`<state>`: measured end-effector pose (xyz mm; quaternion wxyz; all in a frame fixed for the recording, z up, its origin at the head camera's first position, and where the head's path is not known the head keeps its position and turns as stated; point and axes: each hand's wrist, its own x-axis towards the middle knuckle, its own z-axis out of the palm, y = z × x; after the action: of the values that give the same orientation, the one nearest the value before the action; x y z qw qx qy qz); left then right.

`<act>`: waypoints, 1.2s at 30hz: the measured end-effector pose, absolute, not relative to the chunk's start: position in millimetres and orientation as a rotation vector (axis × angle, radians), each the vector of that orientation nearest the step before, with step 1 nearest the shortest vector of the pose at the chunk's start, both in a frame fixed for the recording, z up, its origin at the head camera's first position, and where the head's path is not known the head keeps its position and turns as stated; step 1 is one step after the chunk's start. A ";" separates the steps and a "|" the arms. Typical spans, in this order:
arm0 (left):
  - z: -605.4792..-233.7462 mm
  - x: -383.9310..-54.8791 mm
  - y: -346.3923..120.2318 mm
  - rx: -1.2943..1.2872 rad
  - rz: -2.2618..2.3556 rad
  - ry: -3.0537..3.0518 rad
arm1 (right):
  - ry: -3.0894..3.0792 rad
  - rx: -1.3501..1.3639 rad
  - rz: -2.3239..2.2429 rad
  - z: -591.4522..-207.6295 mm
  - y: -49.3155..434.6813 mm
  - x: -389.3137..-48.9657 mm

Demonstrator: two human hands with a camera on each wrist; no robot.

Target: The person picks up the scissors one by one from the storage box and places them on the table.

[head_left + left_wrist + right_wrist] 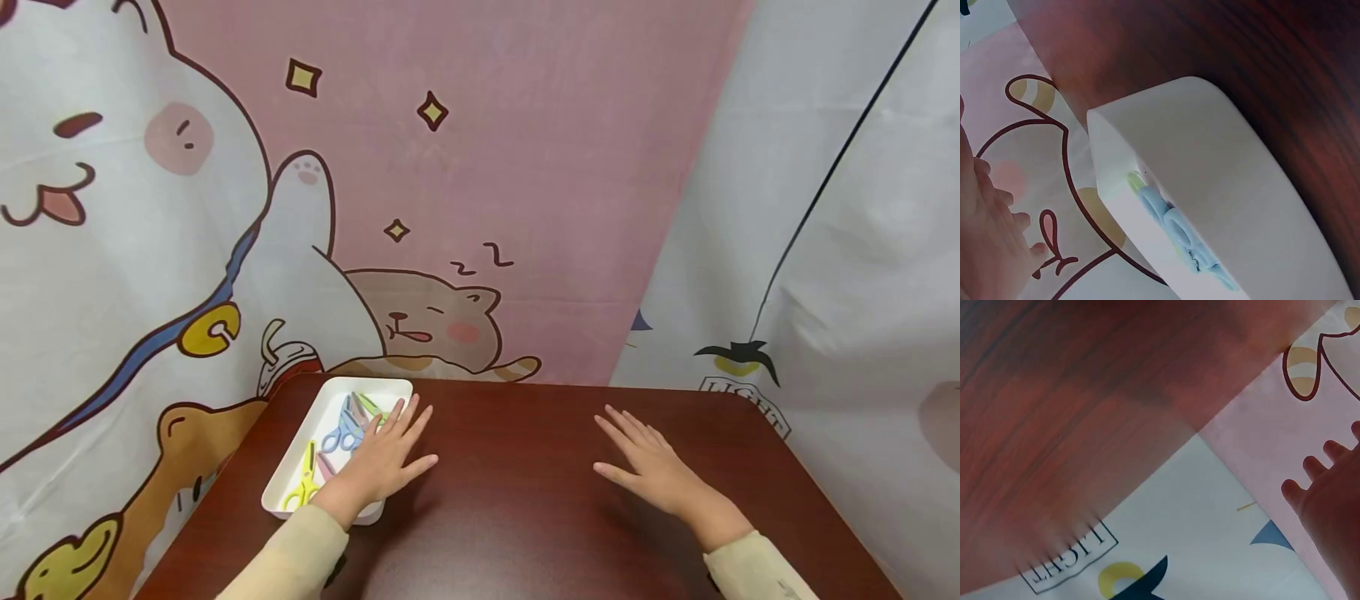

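Observation:
My left hand [381, 461] is held with fingers spread above the right side of a white tray [288, 471], overlapping part of what lies inside. In the tray are yellow scissors [306, 479], blue scissors [345, 429], a green-handled piece [369, 407] and a pink one [325, 467], partly hidden by the hand. The left wrist view shows the tray's tall outer side [1222, 169] and the blue handle loops [1177, 226]. Over the right half of the table, my right hand [658, 467] hovers with straight, spread fingers and holds nothing.
A dark reddish-brown table [517, 500] spans the front. Behind it hangs a cloth backdrop [525, 167] printed with cartoon animals, reaching down to the table's back edge. The tray stands near the table's left edge.

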<state>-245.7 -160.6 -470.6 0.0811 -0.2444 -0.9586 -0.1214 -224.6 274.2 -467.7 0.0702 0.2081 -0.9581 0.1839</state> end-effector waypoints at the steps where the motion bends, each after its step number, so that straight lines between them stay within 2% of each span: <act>1: -472.4 -246.0 -161.7 -0.723 -0.369 -2.861 | -2.882 0.629 0.563 -468.1 273.1 -224.7; 19: -473.4 -245.1 -188.9 -0.553 -0.477 -2.862 | -2.858 0.617 0.739 -474.3 240.8 -232.1; 36: -476.5 -246.5 -237.7 -0.328 -0.525 -2.919 | -2.907 0.584 1.094 -480.4 187.3 -238.8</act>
<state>-246.5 -237.7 -476.5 0.0788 -0.1097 -0.9752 -0.1753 -238.8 187.3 -480.4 -0.0093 0.1847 -0.9198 0.3460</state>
